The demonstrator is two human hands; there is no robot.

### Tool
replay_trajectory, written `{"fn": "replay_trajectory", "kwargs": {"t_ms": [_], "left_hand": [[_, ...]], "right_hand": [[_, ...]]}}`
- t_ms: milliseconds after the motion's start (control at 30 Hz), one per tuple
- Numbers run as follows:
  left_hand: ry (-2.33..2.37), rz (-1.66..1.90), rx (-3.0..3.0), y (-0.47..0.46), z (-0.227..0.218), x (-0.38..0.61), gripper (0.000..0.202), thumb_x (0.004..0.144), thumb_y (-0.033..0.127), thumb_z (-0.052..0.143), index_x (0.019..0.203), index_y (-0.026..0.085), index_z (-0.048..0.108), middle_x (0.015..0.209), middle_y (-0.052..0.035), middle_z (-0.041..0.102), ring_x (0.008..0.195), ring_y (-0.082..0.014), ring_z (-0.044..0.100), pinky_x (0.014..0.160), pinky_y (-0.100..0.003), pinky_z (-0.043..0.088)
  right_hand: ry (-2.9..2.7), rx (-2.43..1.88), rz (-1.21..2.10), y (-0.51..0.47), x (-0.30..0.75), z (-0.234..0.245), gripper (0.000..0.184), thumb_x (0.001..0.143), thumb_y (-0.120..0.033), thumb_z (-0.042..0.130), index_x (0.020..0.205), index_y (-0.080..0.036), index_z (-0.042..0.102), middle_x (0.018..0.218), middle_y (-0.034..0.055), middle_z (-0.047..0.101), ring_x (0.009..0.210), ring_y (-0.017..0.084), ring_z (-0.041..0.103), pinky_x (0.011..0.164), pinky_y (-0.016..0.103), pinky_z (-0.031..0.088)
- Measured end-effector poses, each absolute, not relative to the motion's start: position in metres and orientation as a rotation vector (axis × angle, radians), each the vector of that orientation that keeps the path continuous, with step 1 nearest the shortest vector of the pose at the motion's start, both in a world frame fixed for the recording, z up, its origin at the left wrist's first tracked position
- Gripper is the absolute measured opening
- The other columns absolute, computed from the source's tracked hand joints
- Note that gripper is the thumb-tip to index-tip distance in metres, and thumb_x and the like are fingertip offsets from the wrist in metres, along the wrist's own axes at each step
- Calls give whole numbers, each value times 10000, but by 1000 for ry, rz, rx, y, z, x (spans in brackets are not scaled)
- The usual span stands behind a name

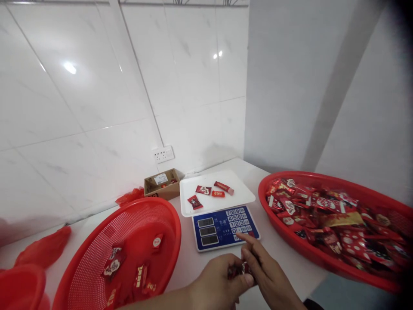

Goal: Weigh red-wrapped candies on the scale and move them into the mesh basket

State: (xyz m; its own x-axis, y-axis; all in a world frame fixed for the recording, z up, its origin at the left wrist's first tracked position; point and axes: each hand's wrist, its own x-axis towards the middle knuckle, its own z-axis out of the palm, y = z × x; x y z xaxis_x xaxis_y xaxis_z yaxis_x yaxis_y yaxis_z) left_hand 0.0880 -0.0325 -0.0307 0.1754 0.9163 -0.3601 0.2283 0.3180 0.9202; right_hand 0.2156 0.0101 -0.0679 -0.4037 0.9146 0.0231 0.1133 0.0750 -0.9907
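Observation:
My left hand (226,277) is closed around small dark red wrapped candies (244,268), only partly visible between its fingers. Beside it, my right hand (266,269) has its fingers stretched out, with fingertips against the candies and the index finger over the lower keypad edge. Just beyond both hands stands a blue weighing scale (217,237). On its white pan (232,206) lie several wrapped sweets, among them a longer red stick (223,187) and a small red candy (218,194).
At left, a red perforated basket (88,254) contains several wrapped candies. A large red basket (263,193) heaped with candies stands at right. Behind are a small cardboard box (155,189) and red plastic bags (45,249). A red container (22,284) occupies the lower left corner.

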Motion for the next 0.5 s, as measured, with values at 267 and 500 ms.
{"fn": "replay_trajectory", "kwargs": {"t_ms": [267,500], "left_hand": [[1544,847,1214,-5,-29,59,187,757,328,462,637,185,464,461,85,389,375,-63,392,323,-158,334],[1733,1138,1112,63,2,9,192,756,277,537,899,153,567,606,48,466,469,-73,423,418,-186,370]], "right_hand": [[-1586,-999,1415,21,230,-88,507,773,-530,462,1189,-240,465,968,46,585,857,174,575,724,295,497],[-1495,-1058,1276,23,242,-89,466,790,-508,425,1175,-249,457,962,49,591,707,144,563,603,273,485]]}}
